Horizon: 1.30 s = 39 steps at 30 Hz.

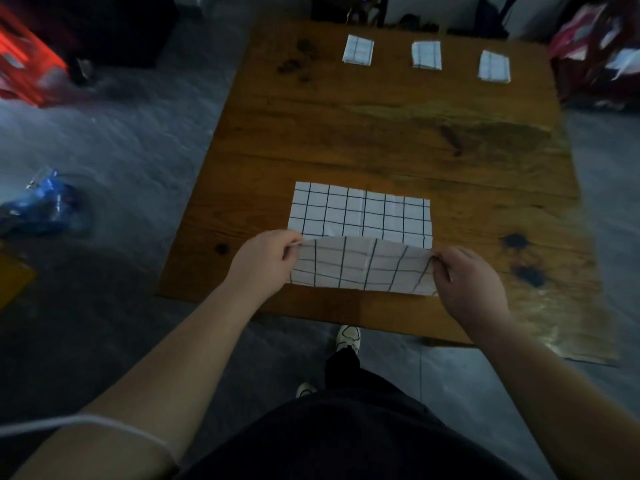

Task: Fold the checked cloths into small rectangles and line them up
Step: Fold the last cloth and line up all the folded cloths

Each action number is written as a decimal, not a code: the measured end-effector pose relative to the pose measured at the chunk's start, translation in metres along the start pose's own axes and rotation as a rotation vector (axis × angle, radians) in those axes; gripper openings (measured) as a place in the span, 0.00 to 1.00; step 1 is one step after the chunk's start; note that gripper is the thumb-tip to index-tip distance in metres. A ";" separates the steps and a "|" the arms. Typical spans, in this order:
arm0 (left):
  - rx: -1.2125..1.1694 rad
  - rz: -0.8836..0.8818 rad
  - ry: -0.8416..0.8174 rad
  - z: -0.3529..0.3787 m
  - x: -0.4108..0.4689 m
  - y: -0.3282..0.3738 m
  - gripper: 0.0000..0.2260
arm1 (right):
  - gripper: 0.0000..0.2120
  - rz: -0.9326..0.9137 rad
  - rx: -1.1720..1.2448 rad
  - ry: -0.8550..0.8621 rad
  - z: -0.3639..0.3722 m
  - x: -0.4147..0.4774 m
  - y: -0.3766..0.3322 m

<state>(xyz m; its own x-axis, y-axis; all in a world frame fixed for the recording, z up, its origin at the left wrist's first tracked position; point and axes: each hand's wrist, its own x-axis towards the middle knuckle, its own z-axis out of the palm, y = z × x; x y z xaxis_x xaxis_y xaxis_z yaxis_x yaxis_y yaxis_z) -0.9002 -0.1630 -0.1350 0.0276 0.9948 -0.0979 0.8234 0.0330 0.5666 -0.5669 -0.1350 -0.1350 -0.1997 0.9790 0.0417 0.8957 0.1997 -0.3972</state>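
Observation:
A white cloth with a black check [360, 216] lies on the wooden table [381, 133] near its front edge. Its near half is lifted and turned over toward the far half. My left hand [266, 258] pinches the lifted edge's left corner, and my right hand [464, 278] pinches its right corner. Three checked cloths folded into small rectangles lie in a row along the table's far edge: one at the left [358, 50], one in the middle [426, 55], one at the right [494, 66].
Dark knots and stains mark the table at the far left [294, 60] and near right [523, 258]. A red crate [24, 64] and a blue bag [41, 206] sit on the grey floor at the left. Cluttered items [595, 46] stand at the far right.

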 end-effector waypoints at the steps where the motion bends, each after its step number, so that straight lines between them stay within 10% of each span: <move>1: 0.002 0.002 0.007 -0.002 0.015 0.003 0.08 | 0.09 -0.011 -0.005 0.011 -0.003 0.014 0.002; 22: 0.124 -0.236 -0.093 0.044 0.171 -0.017 0.27 | 0.09 0.139 -0.047 -0.332 0.076 0.186 0.054; 28: 0.110 -0.105 -0.223 0.043 0.126 -0.017 0.22 | 0.23 0.219 -0.082 -0.280 0.073 0.159 0.048; 39: 0.083 0.074 -0.185 0.040 0.044 -0.042 0.14 | 0.18 0.263 0.054 -0.307 0.082 0.025 -0.001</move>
<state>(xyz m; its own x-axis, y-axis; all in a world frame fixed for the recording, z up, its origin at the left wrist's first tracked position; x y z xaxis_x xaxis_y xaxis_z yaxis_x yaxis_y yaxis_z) -0.9110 -0.1246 -0.1964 0.1873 0.9593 -0.2113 0.8588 -0.0555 0.5093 -0.6052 -0.1145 -0.2088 -0.0832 0.9368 -0.3399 0.9116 -0.0662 -0.4056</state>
